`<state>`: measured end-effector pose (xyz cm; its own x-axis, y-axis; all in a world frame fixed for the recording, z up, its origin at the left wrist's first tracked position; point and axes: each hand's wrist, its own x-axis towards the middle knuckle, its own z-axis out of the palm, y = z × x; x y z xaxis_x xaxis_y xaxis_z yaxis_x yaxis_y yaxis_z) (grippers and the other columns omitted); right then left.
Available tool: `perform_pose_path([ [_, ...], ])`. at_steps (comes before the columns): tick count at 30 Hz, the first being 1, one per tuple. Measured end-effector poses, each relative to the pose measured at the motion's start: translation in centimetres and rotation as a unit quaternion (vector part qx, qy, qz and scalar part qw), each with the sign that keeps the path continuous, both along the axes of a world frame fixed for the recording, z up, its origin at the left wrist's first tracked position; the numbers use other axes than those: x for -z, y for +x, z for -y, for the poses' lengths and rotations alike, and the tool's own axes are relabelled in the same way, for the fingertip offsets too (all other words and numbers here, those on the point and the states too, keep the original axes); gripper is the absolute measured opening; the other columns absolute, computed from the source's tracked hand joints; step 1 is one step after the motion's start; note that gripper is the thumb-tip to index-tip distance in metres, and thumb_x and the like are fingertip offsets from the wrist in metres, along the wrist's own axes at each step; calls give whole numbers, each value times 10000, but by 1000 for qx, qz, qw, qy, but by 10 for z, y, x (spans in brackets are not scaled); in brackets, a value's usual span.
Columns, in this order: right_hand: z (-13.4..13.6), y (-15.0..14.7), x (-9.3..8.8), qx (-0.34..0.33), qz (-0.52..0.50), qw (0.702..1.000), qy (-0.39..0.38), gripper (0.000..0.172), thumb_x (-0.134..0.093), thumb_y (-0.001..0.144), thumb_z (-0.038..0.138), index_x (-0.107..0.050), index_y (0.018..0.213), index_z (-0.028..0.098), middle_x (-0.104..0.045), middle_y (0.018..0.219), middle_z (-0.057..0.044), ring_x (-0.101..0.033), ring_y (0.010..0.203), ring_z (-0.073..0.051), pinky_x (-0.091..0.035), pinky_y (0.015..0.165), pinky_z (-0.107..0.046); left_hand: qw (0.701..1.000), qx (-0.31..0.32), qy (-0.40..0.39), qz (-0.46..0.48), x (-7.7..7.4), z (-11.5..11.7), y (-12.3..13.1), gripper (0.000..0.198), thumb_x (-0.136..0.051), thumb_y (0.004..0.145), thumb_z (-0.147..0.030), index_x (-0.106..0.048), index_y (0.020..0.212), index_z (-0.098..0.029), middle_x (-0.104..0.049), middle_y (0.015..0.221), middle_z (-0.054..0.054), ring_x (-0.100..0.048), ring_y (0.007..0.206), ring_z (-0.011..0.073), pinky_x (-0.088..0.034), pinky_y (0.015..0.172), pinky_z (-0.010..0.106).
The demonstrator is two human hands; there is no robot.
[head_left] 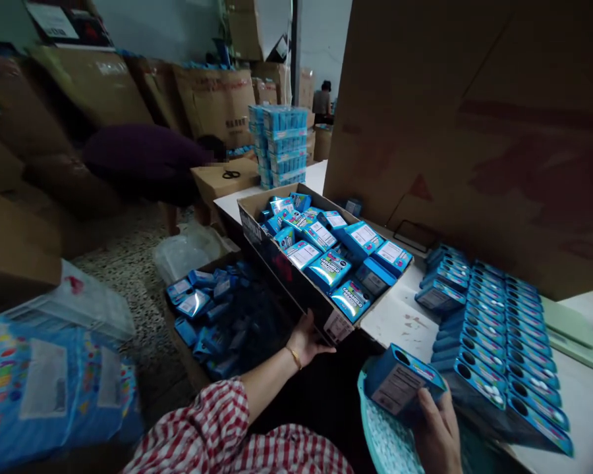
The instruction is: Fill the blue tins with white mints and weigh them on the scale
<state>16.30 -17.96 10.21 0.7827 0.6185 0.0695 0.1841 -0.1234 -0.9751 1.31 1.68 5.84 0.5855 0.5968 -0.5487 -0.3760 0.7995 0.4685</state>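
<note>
My left hand [307,340] grips the near corner of a shallow cardboard tray [296,283], its fingers curled under the edge. The tray rests on the table corner and is filled with several small blue boxes [329,266]. My right hand [437,431] holds one blue box [400,382] with a round hole in its top, over a teal plastic basket [380,428]. Beside it on the white table [405,319] several rows of matching blue boxes [494,336] lie side by side.
A large cardboard sheet [474,118] stands behind the rows. More blue boxes lie in a carton on the floor [212,309]. A stack of blue packs [279,145] stands at the table's far end. A person in purple [143,158] bends over at the left. Scissors [230,174] lie on a box.
</note>
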Motion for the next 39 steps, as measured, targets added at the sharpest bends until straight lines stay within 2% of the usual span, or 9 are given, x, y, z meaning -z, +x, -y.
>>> perform_pose_path([
  [12, 35, -19, 21, 35, -22, 998, -55, 550, -561, 740, 532, -484, 1165, 191, -608, 1074, -67, -530, 1045, -279, -435, 876, -363, 995, -25, 85, -44, 0, -52, 23, 456, -418, 838, -556, -394, 1185, -261, -478, 1236, 105, -569, 1015, 267, -487, 795, 568],
  [15, 34, -25, 24, -7, -21, 999, -47, 535, -576, 741, 508, -481, 1160, 190, -608, 1059, -63, -544, 1006, -257, -431, 864, -343, 987, 18, 136, -88, -5, -21, 8, 539, -498, 789, -580, -446, 1201, -237, -455, 1291, 116, -519, 1103, 271, -445, 881, 512],
  [20, 39, -51, 21, 15, 24, 999, -46, 508, -581, 730, 516, -497, 1099, 178, -607, 985, -65, -565, 915, -235, -454, 806, -336, 892, 292, 343, 42, -20, 72, -17, 821, -863, 422, -342, -549, 1172, -225, -577, 1184, 105, -517, 1117, 279, -394, 949, 424],
  [23, 50, -68, 20, -53, 71, 994, -62, 476, -528, 763, 521, -512, 1109, 194, -611, 1017, -69, -567, 936, -228, -455, 835, -349, 884, 302, 354, 42, -22, 105, -31, 627, -853, 429, -332, -626, 988, -159, -663, 950, 66, -603, 930, 243, -423, 916, 408],
  [25, 63, -61, 29, -125, 96, 985, -69, 476, -444, 818, 510, -505, 1177, 204, -586, 1142, -81, -545, 1033, -229, -433, 896, -366, 894, 300, 333, 11, -16, 107, -36, 567, -852, 426, -313, -623, 917, -149, -668, 883, 48, -613, 870, 233, -443, 887, 402],
  [27, 84, -40, 48, -108, 131, 979, -112, 478, -392, 854, 477, -494, 1220, 187, -564, 1202, -102, -524, 1088, -233, -415, 924, -385, 902, 290, 319, -9, -3, 102, -36, 540, -841, 448, -310, -600, 906, -154, -664, 862, 37, -615, 832, 221, -468, 838, 384],
  [30, 119, 2, 86, 5, 206, 918, -339, 430, -420, 864, 395, -543, 1166, 113, -576, 1167, -165, -516, 1092, -269, -394, 926, -413, 876, 277, 390, -54, 14, 93, -32, 472, -805, 522, -303, -583, 913, -160, -649, 838, 16, -601, 787, 176, -474, 791, 323],
  [34, 129, 40, 133, -61, 200, 760, -616, 329, -432, 869, 262, -584, 1101, 86, -584, 1128, -195, -547, 1048, -283, -405, 861, -386, 823, 267, 496, -77, 30, 86, -16, 466, -786, 560, -311, -580, 948, -153, -630, 833, 5, -580, 755, 142, -459, 756, 278],
  [39, 125, 54, 152, -111, 168, 748, -633, 341, -277, 910, 196, -575, 1068, 139, -619, 1060, -151, -606, 937, -213, -412, 758, -305, 802, 262, 530, -81, 52, 80, 10, 459, -773, 596, -342, -577, 965, -153, -633, 883, 34, -592, 787, 157, -462, 763, 297],
])
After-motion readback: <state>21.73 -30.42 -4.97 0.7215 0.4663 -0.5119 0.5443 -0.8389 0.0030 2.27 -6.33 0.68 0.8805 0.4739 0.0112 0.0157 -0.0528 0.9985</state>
